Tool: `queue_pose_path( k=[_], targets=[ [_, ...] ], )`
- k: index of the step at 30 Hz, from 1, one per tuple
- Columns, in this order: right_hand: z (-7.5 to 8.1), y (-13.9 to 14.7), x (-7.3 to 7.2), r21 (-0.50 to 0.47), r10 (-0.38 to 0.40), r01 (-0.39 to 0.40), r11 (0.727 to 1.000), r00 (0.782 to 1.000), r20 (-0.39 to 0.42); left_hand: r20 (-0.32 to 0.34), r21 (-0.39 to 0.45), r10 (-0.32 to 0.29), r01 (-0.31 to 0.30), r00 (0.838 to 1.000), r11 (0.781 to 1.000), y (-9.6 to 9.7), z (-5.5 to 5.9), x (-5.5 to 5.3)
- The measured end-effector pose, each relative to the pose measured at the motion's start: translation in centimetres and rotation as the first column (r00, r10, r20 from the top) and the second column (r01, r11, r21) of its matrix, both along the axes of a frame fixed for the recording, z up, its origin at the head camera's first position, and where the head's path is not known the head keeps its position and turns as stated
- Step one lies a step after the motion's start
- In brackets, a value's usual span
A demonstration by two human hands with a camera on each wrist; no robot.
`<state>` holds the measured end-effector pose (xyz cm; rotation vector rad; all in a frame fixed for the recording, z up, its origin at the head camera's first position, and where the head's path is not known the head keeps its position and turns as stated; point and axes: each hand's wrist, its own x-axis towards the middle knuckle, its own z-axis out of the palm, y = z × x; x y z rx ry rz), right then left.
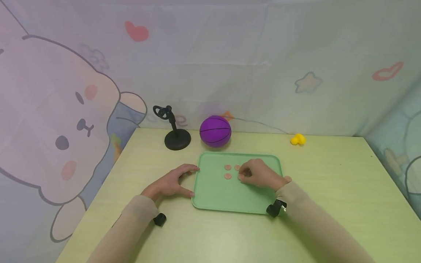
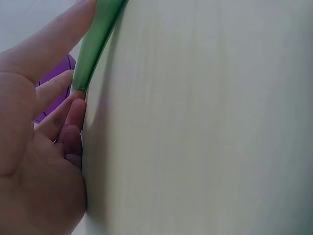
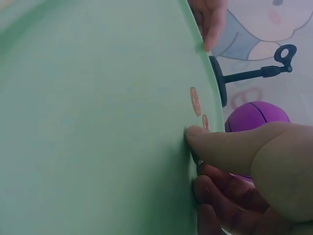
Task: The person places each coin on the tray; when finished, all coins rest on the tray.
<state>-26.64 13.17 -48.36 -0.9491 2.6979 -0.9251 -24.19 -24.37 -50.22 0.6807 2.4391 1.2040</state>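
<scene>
A light green tray (image 1: 213, 197) lies on the table. Two copper coins, an upper one (image 1: 228, 167) and a lower one (image 1: 228, 176), form a column on it, with a third coin (image 1: 237, 167) to their right. My right hand (image 1: 260, 175) is over the tray's right half, thumb and fingertips pinching another coin (image 1: 241, 176) at the tray surface; the fingers partly cover it. In the right wrist view, the thumb (image 3: 220, 144) hides most of that coin. My left hand (image 1: 171, 181) rests at the tray's left rim, fingers and thumb spread apart, fingertips touching the edge.
Behind the tray stand a black stand with a ring top (image 1: 177, 139) and a purple ball (image 1: 215, 132). A small yellow object (image 1: 298, 139) lies at the back right. Beside the tray's right edge, a copper-coloured round thing (image 1: 288, 178) is partly hidden by my right wrist.
</scene>
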Motion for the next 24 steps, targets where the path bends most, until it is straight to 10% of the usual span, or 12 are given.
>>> queue_pose_path(
  k=[24],
  targets=[
    [-0.21, -0.72, 0.31, 0.034, -0.08, 0.081, 0.996, 0.996, -0.028, -0.004, -0.003, -0.006, 0.006, 1.0, 1.0, -0.11, -0.22, -0.1]
  ],
)
